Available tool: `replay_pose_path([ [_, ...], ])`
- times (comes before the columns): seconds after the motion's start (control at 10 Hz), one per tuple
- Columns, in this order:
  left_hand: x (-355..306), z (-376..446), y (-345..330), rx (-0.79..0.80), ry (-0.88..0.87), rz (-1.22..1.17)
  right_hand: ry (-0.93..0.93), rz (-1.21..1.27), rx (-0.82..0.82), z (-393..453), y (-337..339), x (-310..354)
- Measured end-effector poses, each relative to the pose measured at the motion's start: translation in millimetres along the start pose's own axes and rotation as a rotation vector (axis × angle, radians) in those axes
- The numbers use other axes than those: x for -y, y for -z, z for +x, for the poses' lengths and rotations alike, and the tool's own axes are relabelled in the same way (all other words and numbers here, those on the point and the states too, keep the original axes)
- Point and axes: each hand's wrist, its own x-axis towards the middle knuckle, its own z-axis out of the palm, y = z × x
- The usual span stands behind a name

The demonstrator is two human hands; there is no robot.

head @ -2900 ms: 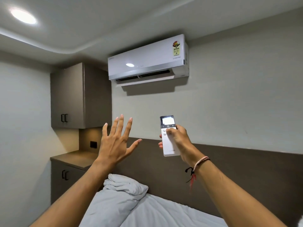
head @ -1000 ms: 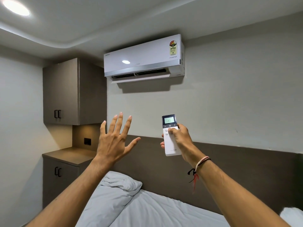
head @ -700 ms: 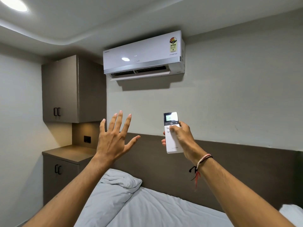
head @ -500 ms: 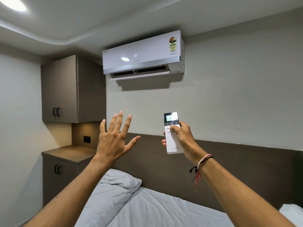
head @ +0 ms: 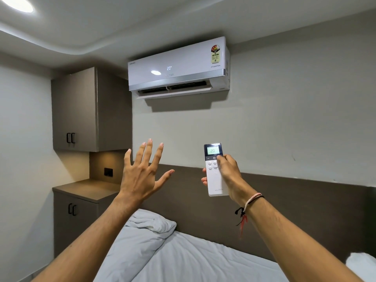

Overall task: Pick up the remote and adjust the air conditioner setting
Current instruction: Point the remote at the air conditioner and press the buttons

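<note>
Right hand (head: 227, 174): you are gripping the remote (head: 215, 169) upright, thumb pressing beside its power button.
Left hand (head: 142, 174): you are holding nothing, fingers spread.
Air conditioner (head: 179, 67): showing 20, above your grip.

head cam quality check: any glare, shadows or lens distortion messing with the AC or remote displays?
Head view: ceiling light blows out top left and mirrors as an oval spot on the air conditioner, beside its readable 20. Remote screen in the right hand is sharp, also 20. Soft shadow under the unit; wide-angle bends the ceiling edges.
</note>
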Motion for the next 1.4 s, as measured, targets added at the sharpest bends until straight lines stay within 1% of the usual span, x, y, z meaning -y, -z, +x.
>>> replay_pose_path([
  [1.0,-3,-5,10,-0.007,0.0,0.003,0.031,-0.065,-0.02,-11,-2,8],
  [1.4,-2,-8,14,-0.007,-0.004,0.008,0.032,-0.04,-0.012,-15,0,10],
])
